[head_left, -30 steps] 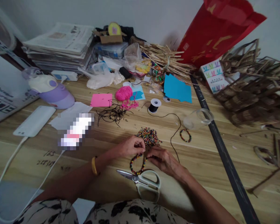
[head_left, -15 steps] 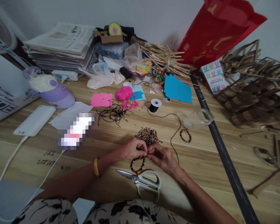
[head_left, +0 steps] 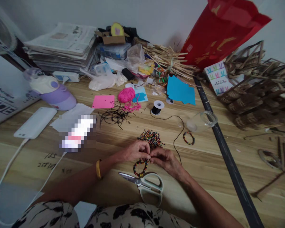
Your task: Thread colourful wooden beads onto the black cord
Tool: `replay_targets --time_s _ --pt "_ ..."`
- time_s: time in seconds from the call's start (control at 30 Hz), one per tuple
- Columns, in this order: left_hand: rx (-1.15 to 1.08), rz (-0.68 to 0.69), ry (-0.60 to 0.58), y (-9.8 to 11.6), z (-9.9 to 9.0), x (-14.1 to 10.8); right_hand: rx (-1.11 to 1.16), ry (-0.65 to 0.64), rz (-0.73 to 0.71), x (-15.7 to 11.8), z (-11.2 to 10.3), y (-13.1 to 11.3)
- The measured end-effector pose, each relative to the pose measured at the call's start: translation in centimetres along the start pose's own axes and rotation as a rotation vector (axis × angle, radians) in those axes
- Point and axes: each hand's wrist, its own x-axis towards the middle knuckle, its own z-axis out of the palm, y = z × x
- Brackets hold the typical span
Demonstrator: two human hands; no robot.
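Plainly, the wooden table (head_left: pixel 209 167) took up most of the view, with the bead pile (head_left: pixel 150 137) near its middle. Far to the right of the pile stood a stack of dark woven pieces (head_left: pixel 263 104); beyond the pile and to its right rose a red bag (head_left: pixel 218 34), and far beyond it on the left sat the stacked newspapers (head_left: pixel 59 47). A blue card (head_left: pixel 180 91) lay beyond the pile, a little to its right.

On the near side of the pile lay 1 pair of scissors (head_left: pixel 139 181), blades pointing left. Between the scissors and the pile were the 2 hands, their fingertips meeting just on the near side of the beads. The left hand (head_left: pixel 136 151), with a yellow bangle (head_left: pixel 98 169) on its wrist, had thumb and fingers closed in a pinch, and the right hand (head_left: pixel 166 160) pinched just as tightly — each had hold of the top of the beaded loop (head_left: pixel 139 175), though the string between the fingertips was too fine to make out.

A clear jar (head_left: pixel 197 121) lay on its side to the right of the pile, and a pink yarn ball (head_left: pixel 126 95) sat beyond it on the left. The beaded loop itself hung just below the fingertips, on the near side of the pile — close to the scissors. Right of the pile lay 1 finished-looking beaded ring (head_left: pixel 184 139); just beyond the pile stood a small spool (head_left: pixel 156 108) of black cord. Smallest were the pile's loose, many-coloured beads.
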Motion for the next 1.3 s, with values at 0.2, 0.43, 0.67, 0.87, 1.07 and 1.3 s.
replay_targets --time_s 0.2,0.43,0.67,0.87,1.07,1.3 --pt "-0.028 0.011 -0.021 0.4 0.2 -0.1 -0.051 -0.003 -0.026 0.0 -0.2 -0.1" --pt "0.024 0.029 0.003 0.3 0.3 -0.2 -0.032 0.015 0.001 -0.1 -0.5 0.1" --pt "0.11 0.012 0.02 -0.6 0.5 -0.1 0.155 0.034 0.07 -0.2 -0.8 -0.4" --pt "0.102 0.018 0.017 -0.6 0.5 -0.1 0.207 0.059 0.077 -0.2 -0.7 -0.3" --pt "0.173 0.031 0.052 -0.2 0.6 -0.1 0.111 0.067 0.047 -0.2 -0.6 -0.5" --pt "0.213 0.018 0.104 0.8 0.9 -0.4 -0.078 0.091 -0.026 -0.5 -0.6 -0.5"
